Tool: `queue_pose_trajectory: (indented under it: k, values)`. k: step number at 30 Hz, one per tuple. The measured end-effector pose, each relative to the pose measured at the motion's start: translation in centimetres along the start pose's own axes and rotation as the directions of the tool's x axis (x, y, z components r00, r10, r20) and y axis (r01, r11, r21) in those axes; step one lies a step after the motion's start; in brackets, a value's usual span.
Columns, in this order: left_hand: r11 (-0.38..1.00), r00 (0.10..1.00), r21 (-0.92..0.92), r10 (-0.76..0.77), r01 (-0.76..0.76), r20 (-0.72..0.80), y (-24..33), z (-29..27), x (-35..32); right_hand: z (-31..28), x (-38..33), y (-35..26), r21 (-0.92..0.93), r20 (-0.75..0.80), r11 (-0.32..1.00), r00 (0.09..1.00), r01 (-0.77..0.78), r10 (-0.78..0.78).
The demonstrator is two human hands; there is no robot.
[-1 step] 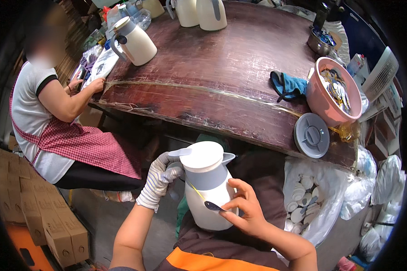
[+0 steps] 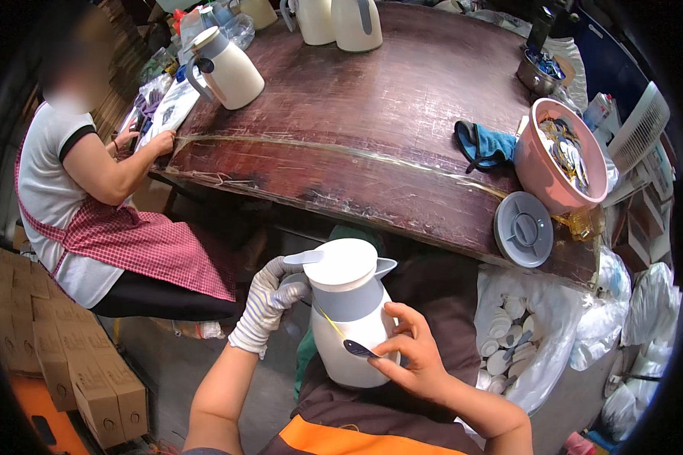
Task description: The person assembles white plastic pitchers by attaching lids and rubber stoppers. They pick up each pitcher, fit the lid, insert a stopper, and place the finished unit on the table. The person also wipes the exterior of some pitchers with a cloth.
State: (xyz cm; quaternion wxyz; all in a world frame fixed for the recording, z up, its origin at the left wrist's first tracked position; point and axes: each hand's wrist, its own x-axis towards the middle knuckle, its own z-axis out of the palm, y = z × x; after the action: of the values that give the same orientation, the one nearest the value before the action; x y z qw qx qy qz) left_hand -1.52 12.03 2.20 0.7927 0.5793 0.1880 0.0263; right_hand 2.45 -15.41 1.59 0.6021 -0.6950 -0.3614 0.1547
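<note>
Two hands on one jug (image 2: 350, 315) | gloved left hand (image 2: 269, 299) grips handle, steadying it on lap | bare right hand (image 2: 411, 356) pinches dark sticker (image 2: 359, 349) against its side | table (image 2: 341, 136) beyond

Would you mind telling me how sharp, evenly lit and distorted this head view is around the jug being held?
Head view: the white jug and both hands, gloved left hand and bare right hand, are sharp and evenly lit; the table edge bows from fisheye distortion; the corners go black; the seated person's face is blurred.
</note>
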Motion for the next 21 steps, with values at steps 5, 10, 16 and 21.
queue_pose_trajectory:
  k: [5, 10, 16, 21]
  values:
    - [0.999, 0.987, -0.013, 0.050, -0.053, -0.154, 0.5, 0.7, -0.1, -3.6, 2.5, -0.4, -0.055, 0.167, 0.991, 0.980, 0.118, -0.108]
    - [0.982, 0.980, 0.124, 0.158, -0.143, -0.121, 1.2, 1.1, -1.2, -11.8, 12.2, 4.1, -0.364, -0.266, 0.901, 0.954, -0.234, 0.141]
    - [0.995, 0.998, 0.084, 0.060, -0.057, -0.036, 2.5, 1.7, -1.4, -20.9, 21.6, 14.8, -0.751, -0.600, 0.228, 0.784, -0.620, 0.157]
    - [0.992, 0.993, 0.115, 0.058, -0.046, -0.102, 3.0, 1.4, -0.1, -20.1, 21.8, 14.5, -0.718, -0.514, 0.464, 0.845, -0.519, 0.150]
